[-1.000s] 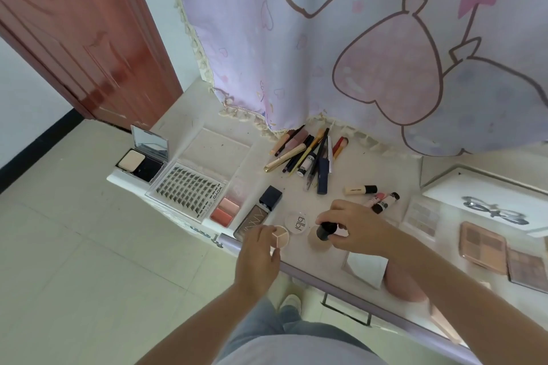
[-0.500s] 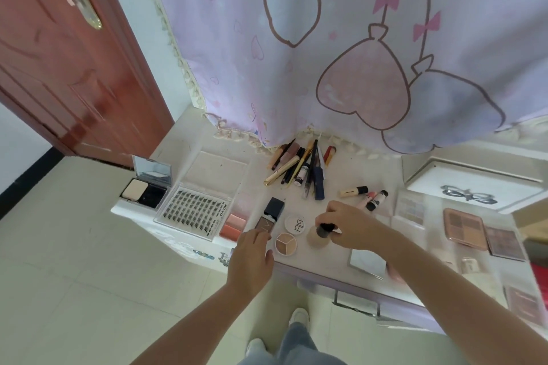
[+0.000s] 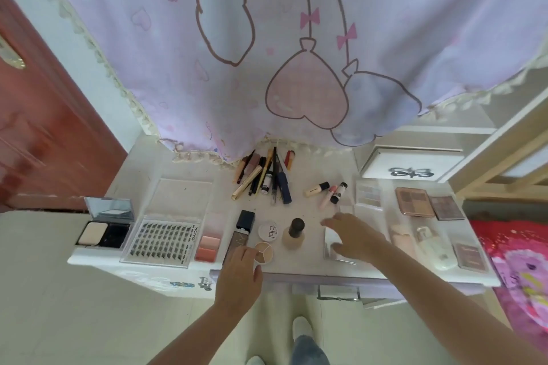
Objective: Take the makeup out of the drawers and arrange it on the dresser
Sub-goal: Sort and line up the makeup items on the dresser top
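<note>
Makeup lies spread over the white dresser top (image 3: 307, 212). My left hand (image 3: 238, 271) rests at the front edge, its fingertips touching the round three-shade palette (image 3: 264, 252). A beige foundation bottle (image 3: 293, 235) with a black cap stands free beside the round "blbl" lid (image 3: 268, 231). My right hand (image 3: 354, 235) hovers to the right of the bottle with its fingers spread over a clear square case (image 3: 333, 243), holding nothing.
Pencils and brushes (image 3: 264, 178) lie at the back, lip tubes (image 3: 329, 191) mid-right. A lash box (image 3: 166, 240), open compact (image 3: 103, 231) and blush (image 3: 207, 246) fill the left; eyeshadow palettes (image 3: 413, 200) the right. A bow-handled drawer (image 3: 412, 169) stands back right, under a hanging cloth (image 3: 296, 53).
My right hand has let go of the foundation bottle's cap and moved right. My left hand has set the round palette down and stayed beside it. The view has pulled back.
</note>
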Tool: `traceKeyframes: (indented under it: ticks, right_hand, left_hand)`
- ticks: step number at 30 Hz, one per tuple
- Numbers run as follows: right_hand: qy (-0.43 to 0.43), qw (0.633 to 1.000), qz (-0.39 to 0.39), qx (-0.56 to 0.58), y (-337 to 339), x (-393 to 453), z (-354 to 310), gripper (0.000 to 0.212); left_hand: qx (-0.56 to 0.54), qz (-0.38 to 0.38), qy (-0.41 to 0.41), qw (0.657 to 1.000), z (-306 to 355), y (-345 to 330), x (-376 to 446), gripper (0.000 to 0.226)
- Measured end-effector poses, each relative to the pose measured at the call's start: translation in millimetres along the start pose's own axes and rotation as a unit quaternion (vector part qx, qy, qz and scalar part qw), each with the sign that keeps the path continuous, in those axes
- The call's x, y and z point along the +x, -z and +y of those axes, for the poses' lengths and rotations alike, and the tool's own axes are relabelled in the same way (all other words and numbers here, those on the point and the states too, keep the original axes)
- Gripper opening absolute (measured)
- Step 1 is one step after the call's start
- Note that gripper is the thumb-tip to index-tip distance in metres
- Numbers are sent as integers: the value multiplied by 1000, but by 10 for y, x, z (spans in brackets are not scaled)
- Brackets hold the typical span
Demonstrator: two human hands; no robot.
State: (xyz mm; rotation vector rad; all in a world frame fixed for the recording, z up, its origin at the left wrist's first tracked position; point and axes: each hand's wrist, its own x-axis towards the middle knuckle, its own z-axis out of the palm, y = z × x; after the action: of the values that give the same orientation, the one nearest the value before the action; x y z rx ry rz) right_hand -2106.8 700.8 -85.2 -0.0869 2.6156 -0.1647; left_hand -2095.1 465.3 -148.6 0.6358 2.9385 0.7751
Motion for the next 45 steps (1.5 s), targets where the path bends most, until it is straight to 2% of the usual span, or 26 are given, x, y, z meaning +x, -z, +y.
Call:
traceKeyframes:
  ticks: [2,5,10,12,15,18,19,22,27,30,35,40,45]
  right_hand:
    - [-38,998,-4,-41,-175,-57,122,51]
    - [-70,994,-16,-80,-418,12,234,60]
    - [-16,994,37,-104,-580,152,424,51]
    - [15,996,52,-68,-572,163,485,47]
    - [67,994,39,71,-469,146,620,41]
    - [134,975,21,175,-294,96,788,37]
    - [154,972,24,179,-190,45,823,45]
    - [214,959,55,175,158,-124,931,66]
    - [254,931,106,242,599,-347,1117,68]
    - [267,911,140,282,717,-398,1178,60]
    - [297,894,162,295,855,-439,1199,46]
    - [315,886,177,291,952,-362,1208,60]
    - [346,874,188,286,1014,-379,1221,60]
  left_hand:
    - [-20,-10,-2,1000,51,-71,-7,42]
    - [-46,-29,24,998,159,-165,-13,18]
    - [-42,-93,85,991,395,-296,-24,29]
    - [-64,-122,100,985,499,-345,-12,31]
    - [-140,-159,148,966,739,-396,83,39]
    - [-280,-162,221,920,978,-368,260,62]
    - [-323,-160,230,904,1053,-337,330,70]
    - [-401,-168,216,874,1242,-211,548,82]
    - [-492,-167,159,840,1533,17,820,65]
    - [-508,-170,110,837,1644,109,876,61]
    - [-525,-162,90,831,1714,233,987,62]
    - [-554,-115,88,820,1766,320,1097,54]
    - [-548,-78,74,829,1810,366,1110,56]
